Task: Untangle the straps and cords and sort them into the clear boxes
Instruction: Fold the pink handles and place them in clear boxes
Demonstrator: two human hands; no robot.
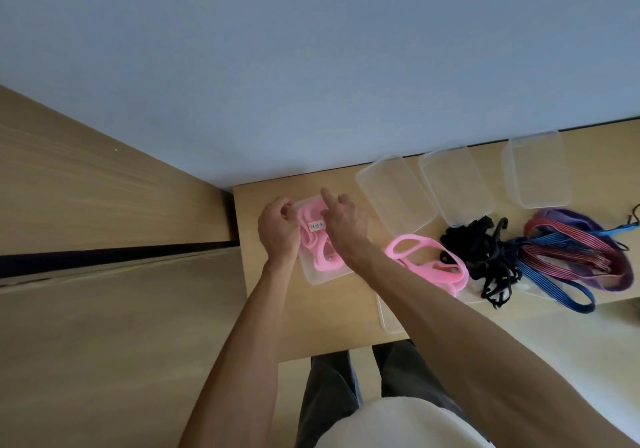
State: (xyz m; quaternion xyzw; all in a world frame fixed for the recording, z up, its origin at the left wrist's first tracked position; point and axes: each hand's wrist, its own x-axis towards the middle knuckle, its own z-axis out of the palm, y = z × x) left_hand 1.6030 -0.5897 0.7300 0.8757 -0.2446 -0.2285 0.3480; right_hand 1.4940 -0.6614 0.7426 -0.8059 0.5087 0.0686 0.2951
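- Lying coiled in a clear box point(313, 274) at frame centre, pink straps point(317, 243) carry a small white label point(317, 226).
- Left hand point(278, 229) grips the box's left edge; right hand point(343, 221) rests over the straps, forefinger raised.
- Three bare clear boxes point(394, 193) line the counter point(332, 323) rightward, beside a tangled strap pile point(540, 257).

A clear box point(313, 274) is sitting at the left end, holding looped pink straps point(320, 253) with a small white label point(317, 226) lying on top. Three empty clear boxes point(394, 193) point(456, 184) point(536, 170) are standing in a row behind. More pink straps point(427, 266) are lying loose just right of the filled box, touching a tangle of black cords point(485, 257), which is running into coiled red, blue and purple striped straps point(575, 253).
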